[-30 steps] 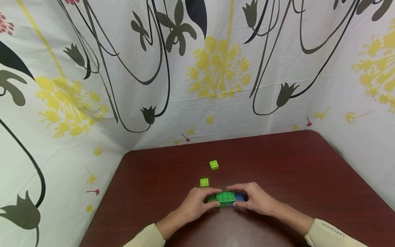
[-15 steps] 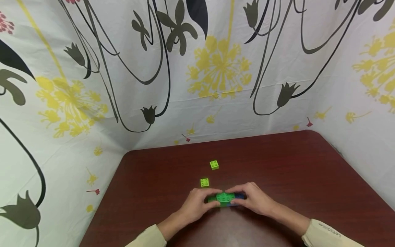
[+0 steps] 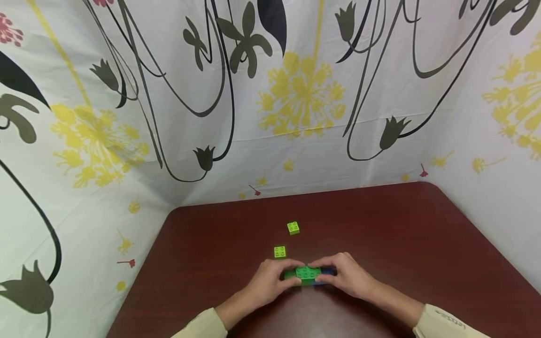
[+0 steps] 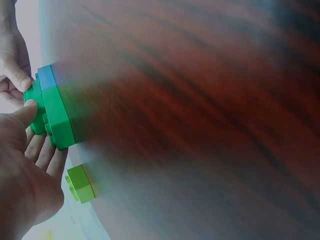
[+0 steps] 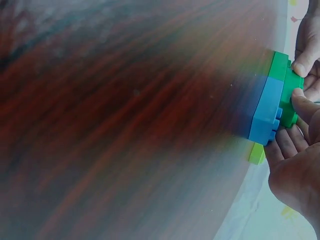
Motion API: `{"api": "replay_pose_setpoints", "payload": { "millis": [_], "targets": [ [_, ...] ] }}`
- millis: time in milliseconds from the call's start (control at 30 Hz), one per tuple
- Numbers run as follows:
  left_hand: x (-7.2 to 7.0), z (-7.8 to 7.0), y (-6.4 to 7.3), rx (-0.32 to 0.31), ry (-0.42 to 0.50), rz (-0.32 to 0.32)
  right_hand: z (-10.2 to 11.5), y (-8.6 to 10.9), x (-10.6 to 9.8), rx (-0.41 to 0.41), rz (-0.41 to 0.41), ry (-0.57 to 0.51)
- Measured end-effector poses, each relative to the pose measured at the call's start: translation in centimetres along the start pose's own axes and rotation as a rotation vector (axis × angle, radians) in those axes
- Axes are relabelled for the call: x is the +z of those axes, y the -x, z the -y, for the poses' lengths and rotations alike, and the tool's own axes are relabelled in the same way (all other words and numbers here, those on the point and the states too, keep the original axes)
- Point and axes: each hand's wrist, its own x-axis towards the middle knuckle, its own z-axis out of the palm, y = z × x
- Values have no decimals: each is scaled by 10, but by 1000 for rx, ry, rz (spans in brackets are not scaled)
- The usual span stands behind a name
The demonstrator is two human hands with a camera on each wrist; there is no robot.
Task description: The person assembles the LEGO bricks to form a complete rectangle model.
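The top green brick point(image 3: 308, 272) sits pinched between thumb and fingers of both left hand point(image 3: 269, 280) and right hand point(image 3: 350, 278), neither nearer; its long axis runs from left fingers to right, atop the lower green brick point(image 4: 60, 120) and blue brick point(image 5: 266, 112).
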Motion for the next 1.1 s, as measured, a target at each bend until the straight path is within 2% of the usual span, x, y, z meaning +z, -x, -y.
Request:
{"api": "replay_pose_setpoints", "payload": {
  "millis": [300,433,567,733,900,1100],
  "targets": [
    [3,0,1,0,2,-16,-1,-1,-1,13,10,-3],
    [2,1,1,29,-16,-19,-1,-2,-2,13,9,-4],
    [-4,2,-1,66,-27,11,-1,-3,-2,15,16,-10],
    [-17,2,-2,76,-15,36,-2,-4,-1,14,18,2],
    [-33,1,-4,53,33,-12,-2,-5,-1,20,12,21],
    [-47,9,-7,17,16,-108,-1,-4,-1,24,3,39]
  ]
}}
